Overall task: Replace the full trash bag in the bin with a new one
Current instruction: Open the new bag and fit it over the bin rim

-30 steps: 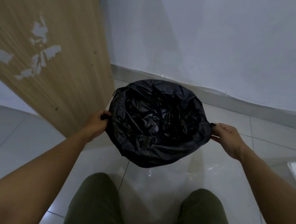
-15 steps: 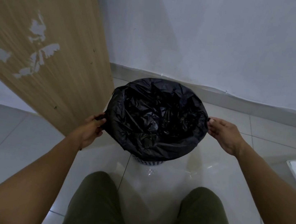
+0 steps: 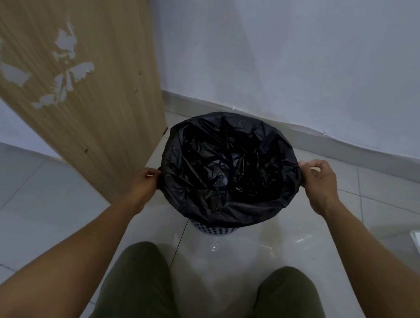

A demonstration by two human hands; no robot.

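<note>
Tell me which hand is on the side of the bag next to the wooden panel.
The left hand. It grips the black bag at the edge beside the wooden panel; the right hand holds the opposite edge, over open floor.

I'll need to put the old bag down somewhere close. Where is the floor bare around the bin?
Bare tile lies between the bin and the knees, and right of the right hand up to the wall skirting. It is tight on the left, where the left hand sits between the black trash bag and the wooden panel.
</note>
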